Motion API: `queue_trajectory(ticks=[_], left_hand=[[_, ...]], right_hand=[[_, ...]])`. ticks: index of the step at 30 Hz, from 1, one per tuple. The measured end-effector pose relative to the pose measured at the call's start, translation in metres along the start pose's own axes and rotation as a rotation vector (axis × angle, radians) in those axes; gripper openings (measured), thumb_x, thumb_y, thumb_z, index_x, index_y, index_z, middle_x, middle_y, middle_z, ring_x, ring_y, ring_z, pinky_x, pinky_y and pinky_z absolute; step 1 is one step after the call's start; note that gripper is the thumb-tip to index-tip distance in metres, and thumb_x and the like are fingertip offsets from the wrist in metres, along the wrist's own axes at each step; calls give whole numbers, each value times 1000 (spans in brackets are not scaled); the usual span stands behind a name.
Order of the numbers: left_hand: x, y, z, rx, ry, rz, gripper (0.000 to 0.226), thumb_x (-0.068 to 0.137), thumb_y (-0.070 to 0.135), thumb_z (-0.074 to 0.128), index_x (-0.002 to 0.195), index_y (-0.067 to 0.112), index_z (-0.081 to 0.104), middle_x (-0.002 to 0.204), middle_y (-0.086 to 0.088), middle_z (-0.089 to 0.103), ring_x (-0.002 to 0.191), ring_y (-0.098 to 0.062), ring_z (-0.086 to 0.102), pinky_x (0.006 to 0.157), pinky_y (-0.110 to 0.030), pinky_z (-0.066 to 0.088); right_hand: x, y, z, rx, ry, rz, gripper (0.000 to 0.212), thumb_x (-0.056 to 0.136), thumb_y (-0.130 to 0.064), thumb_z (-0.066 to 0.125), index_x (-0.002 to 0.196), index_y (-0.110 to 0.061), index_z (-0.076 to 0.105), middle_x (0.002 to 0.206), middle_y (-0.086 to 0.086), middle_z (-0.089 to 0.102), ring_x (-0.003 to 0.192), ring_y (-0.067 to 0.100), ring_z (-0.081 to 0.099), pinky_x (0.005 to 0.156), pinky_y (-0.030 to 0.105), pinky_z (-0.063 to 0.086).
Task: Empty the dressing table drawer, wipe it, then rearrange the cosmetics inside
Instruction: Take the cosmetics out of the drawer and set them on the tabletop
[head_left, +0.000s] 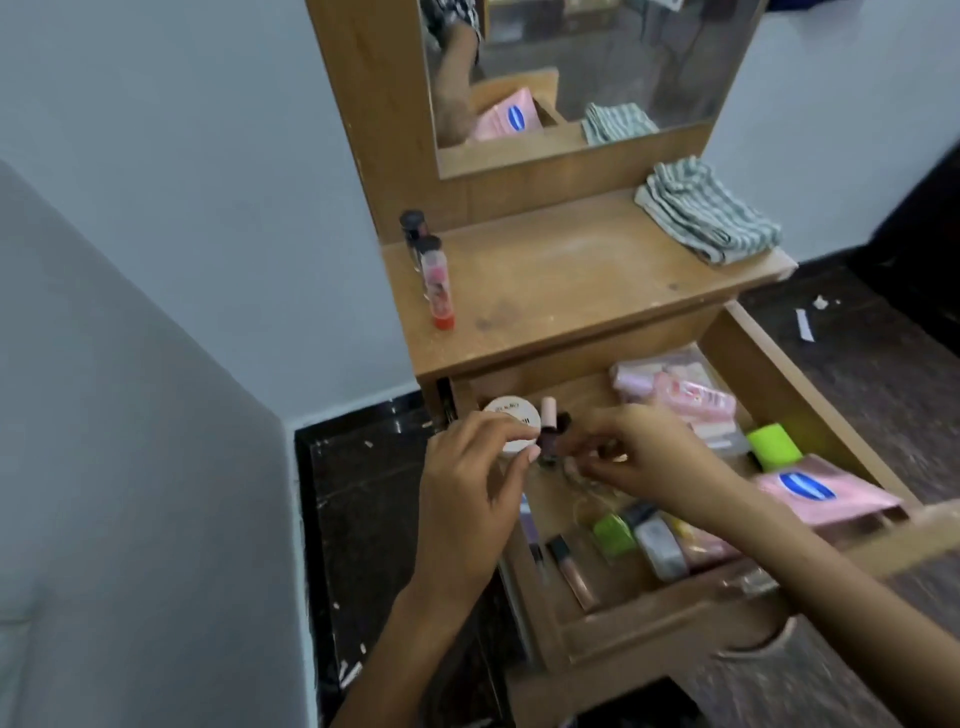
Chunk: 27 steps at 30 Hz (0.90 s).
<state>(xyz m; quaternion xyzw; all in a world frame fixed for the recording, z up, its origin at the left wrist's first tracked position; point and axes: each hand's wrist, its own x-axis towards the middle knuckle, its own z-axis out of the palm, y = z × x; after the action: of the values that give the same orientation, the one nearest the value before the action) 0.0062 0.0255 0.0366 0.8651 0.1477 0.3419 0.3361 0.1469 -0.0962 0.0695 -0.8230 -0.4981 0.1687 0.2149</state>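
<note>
Both hands worked over the open drawer (769, 358) near its back left corner: the left hand (467, 483) pinched a dark little bottle (546, 439) beside a white jar (511, 422), while the right hand (644, 457) curled its fingers round something small I couldn't make out. A striped cloth (706, 213) lay at the counter's (561, 280) back right corner.

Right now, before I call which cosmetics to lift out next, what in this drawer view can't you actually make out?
All in the head view:
- Small dark bottle: both hands crowd it; whether the left hand or right hand has the grip is unclear.
- White jar label: too blurred to read.
- Drawer floor under the right hand: hidden by the forearm.
- Drawer back: hidden beneath the tabletop.
- Pink pouch: contents unseen.
</note>
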Motion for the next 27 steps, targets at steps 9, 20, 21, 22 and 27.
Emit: queue_trajectory(ticks=[9,20,21,22,27], left_hand=[[-13,0,-11,-27,-19,-154,15,85,6,67,98,13,69,102,5,65,101,-11,61,81,-46,51],[-14,-3,-11,-44,-47,-158,22,83,6,68,100,20,69,105,14,64,104,0,58,85,-39,54],[-13,-3,-11,-58,-37,-158,22,84,7,67,101,20,69,104,14,64,104,1,58,86,-36,54],[-12,-2,-11,-77,-21,-165,22,85,8,66,103,21,69,104,15,65,103,2,58,87,-31,53],[-5,7,-7,-325,61,-330,22,89,28,58,111,31,64,108,19,67,107,5,59,87,-18,50]], right_hand=[[3,-12,53,-335,-320,-162,64,73,-26,75,131,-24,47,127,3,56,109,26,58,73,33,46],[-9,6,19,-309,-356,-197,27,81,-18,69,107,-21,64,119,-2,53,102,18,58,87,32,48],[-10,10,13,-315,-330,-173,24,83,-20,68,107,-21,64,115,-3,57,101,15,58,86,30,48],[-12,14,7,-301,-291,-137,22,84,-21,67,106,-22,65,111,-4,60,98,12,58,85,27,47],[-23,18,-8,502,121,126,16,73,-16,77,84,-22,68,83,-7,70,79,2,65,66,15,53]])
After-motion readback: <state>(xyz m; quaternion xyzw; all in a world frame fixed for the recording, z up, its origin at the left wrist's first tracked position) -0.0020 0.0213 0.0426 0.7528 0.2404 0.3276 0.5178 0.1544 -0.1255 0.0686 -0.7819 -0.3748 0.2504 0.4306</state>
